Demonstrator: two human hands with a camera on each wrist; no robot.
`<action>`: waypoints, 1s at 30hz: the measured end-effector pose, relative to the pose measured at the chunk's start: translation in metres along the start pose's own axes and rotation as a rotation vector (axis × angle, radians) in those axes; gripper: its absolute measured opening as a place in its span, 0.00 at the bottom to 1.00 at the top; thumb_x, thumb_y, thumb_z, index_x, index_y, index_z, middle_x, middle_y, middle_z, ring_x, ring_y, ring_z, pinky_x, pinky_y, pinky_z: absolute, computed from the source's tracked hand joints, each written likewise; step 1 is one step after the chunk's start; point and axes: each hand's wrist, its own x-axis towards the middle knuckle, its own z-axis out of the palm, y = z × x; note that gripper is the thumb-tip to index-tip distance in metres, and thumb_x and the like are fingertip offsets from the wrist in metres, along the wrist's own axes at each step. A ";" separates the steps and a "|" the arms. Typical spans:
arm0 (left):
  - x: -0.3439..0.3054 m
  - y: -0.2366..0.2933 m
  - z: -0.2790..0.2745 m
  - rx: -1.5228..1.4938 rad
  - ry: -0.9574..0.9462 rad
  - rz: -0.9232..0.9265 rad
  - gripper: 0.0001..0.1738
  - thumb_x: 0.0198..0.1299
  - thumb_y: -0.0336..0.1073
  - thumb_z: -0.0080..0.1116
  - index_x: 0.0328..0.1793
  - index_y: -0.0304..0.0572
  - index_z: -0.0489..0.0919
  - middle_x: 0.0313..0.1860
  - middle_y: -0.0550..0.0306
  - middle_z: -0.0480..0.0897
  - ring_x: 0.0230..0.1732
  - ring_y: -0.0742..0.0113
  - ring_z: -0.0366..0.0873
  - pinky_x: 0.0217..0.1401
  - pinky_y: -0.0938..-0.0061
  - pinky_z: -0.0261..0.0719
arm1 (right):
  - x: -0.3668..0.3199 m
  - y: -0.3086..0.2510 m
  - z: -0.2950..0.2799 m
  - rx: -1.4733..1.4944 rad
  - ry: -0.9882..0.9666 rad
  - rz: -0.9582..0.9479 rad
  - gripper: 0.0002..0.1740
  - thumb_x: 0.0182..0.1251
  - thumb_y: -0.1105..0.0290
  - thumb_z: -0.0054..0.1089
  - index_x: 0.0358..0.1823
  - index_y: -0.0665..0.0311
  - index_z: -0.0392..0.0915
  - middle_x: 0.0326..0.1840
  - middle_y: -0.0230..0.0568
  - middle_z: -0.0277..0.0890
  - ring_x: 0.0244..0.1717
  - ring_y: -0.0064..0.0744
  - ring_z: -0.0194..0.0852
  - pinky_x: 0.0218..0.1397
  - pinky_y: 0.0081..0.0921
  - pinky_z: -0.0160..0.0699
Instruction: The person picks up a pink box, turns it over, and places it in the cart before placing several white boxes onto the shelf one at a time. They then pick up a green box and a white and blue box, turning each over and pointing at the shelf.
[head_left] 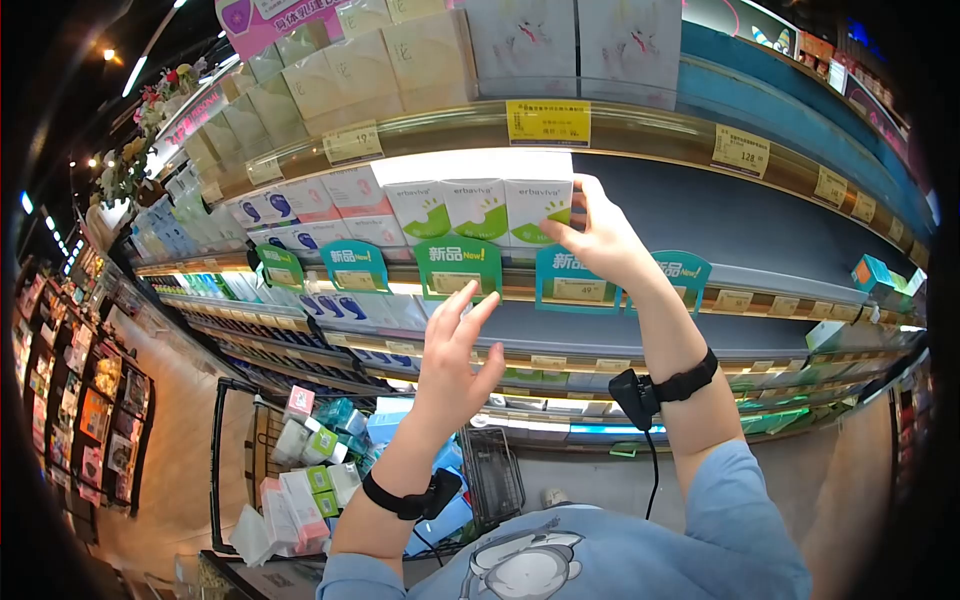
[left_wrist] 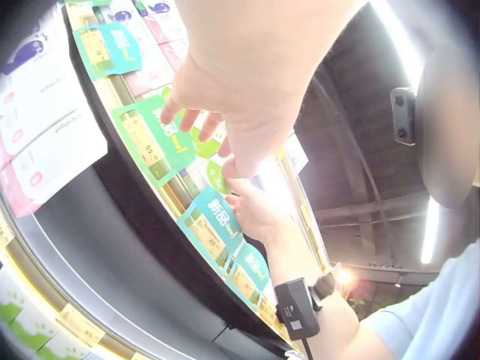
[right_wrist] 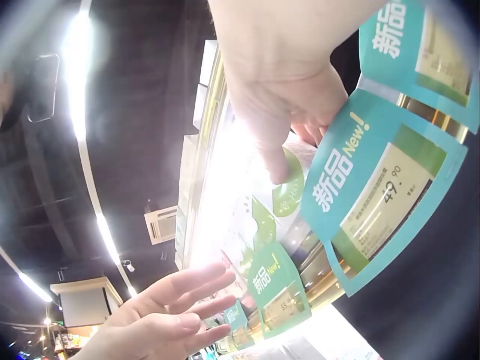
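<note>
Several white and green erbaviva boxes [head_left: 475,208] stand side by side on the middle shelf. My right hand [head_left: 610,240] grips the rightmost box [head_left: 538,205], thumb on its lower front and fingers along its right side. In the right wrist view the thumb presses the green part of that box [right_wrist: 287,191], while the fingers are partly hidden behind a teal price card [right_wrist: 375,191]. My left hand [head_left: 455,365] holds nothing; its fingers are spread in front of a green price card [head_left: 458,268], left of the right hand.
Pink and white boxes [head_left: 362,205] line the shelf to the left. A yellow price tag [head_left: 548,123] hangs on the shelf edge above. Below on the left stands a shopping cart [head_left: 222,470] heaped with packages. A cable [head_left: 653,480] hangs from the right wrist camera.
</note>
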 end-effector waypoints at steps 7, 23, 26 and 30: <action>-0.017 -0.004 -0.006 -0.013 -0.021 -0.039 0.30 0.53 0.28 0.61 0.65 0.42 0.74 0.69 0.43 0.69 0.69 0.46 0.65 0.70 0.58 0.64 | -0.020 -0.009 0.002 -0.333 0.286 -0.247 0.37 0.62 0.64 0.63 0.70 0.70 0.60 0.65 0.63 0.68 0.67 0.55 0.66 0.69 0.38 0.67; -0.245 -0.073 -0.076 0.155 0.173 -0.758 0.17 0.57 0.29 0.58 0.54 0.39 0.81 0.53 0.47 0.82 0.56 0.49 0.78 0.59 0.62 0.74 | -0.128 -0.141 0.080 0.068 -0.173 -1.720 0.16 0.58 0.67 0.51 0.12 0.61 0.71 0.11 0.33 0.73 0.15 0.21 0.71 0.26 0.14 0.60; -0.277 -0.071 -0.086 0.169 0.224 -0.863 0.16 0.57 0.29 0.57 0.53 0.37 0.80 0.52 0.45 0.82 0.55 0.52 0.79 0.59 0.65 0.74 | -0.130 -0.144 0.096 0.184 -0.316 -1.721 0.14 0.53 0.65 0.54 0.13 0.62 0.71 0.14 0.35 0.75 0.19 0.24 0.75 0.26 0.15 0.61; -0.308 -0.071 -0.096 0.156 0.260 -1.005 0.17 0.59 0.28 0.57 0.55 0.37 0.80 0.52 0.46 0.82 0.54 0.55 0.80 0.57 0.69 0.74 | -0.182 -0.122 0.108 0.186 -0.222 -1.621 0.12 0.49 0.65 0.55 0.15 0.64 0.73 0.18 0.37 0.76 0.25 0.28 0.80 0.30 0.20 0.72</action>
